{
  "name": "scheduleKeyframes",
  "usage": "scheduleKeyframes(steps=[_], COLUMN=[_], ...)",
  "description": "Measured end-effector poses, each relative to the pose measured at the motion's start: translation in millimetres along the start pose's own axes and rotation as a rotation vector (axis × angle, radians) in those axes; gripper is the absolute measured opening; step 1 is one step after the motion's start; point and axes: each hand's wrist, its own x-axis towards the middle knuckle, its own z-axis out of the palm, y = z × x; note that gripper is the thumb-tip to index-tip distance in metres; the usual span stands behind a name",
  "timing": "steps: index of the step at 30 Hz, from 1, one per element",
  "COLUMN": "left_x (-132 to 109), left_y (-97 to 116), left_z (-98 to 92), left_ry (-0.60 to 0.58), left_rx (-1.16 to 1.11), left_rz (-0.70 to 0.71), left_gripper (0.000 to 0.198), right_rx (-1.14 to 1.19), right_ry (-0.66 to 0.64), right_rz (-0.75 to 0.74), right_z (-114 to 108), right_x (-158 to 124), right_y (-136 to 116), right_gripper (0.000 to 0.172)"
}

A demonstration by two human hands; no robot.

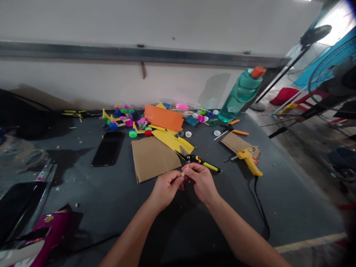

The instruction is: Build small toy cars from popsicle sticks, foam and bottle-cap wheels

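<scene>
My left hand (166,187) and my right hand (201,180) meet over the dark table (116,200), fingers pinched together on a small pale wooden stick (183,172) held between them. Just beyond the hands lie black-and-yellow snips (201,161), partly on a brown cardboard sheet (152,157). Yellow card pieces (174,142) and an orange card (163,117) sit behind that.
A yellow glue gun (251,159) with a black cord rests on cardboard at the right. A black phone (108,147) lies to the left. Colourful bottle-cap toys (125,120), orange pliers (236,129) and a teal bottle (241,94) stand near the wall. A fan is at far right.
</scene>
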Motion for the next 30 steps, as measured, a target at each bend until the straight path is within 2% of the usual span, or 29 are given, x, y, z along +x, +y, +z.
scheduleKeyframes(steps=[4, 8, 11, 16, 22, 26, 30], left_x=[-0.8, -2.3, -3.1, -1.3, -1.3, -2.3, -0.3], left_y=[-2.0, -4.9, -6.5, -4.3, -2.2, -5.7, -6.8], left_z=[-4.2, -7.9, -9.9, -9.4, -3.1, 0.4, 5.8], left_ry=[0.031, 0.021, 0.021, 0.024, 0.014, 0.04, 0.059], left_rx=[0.233, 0.31, 0.312, 0.257, 0.153, 0.041, -0.212], left_rz=[0.088, 0.137, 0.159, 0.152, 0.058, -0.001, -0.069], left_gripper=[0.026, 0.028, 0.029, 0.028, 0.031, 0.031, 0.033], right_rx=[0.029, 0.054, -0.006, -0.269, -0.41, -0.399, -0.273], right_ry=[-0.075, -0.137, -0.126, -0.004, 0.092, 0.127, 0.105], right_rz=[0.08, 0.144, 0.099, -0.106, -0.231, -0.253, -0.167], right_z=[-1.1, 0.1, 3.1, 5.6, 5.4, 7.8, 10.3], right_x=[0.3, -1.3, -3.3, -6.8, -11.0, -12.0, -11.7], right_y=[-2.6, -1.9, -0.6, -0.8, -1.2, -0.1, -0.5], right_gripper=[0.015, 0.017, 0.016, 0.011, 0.009, 0.009, 0.011])
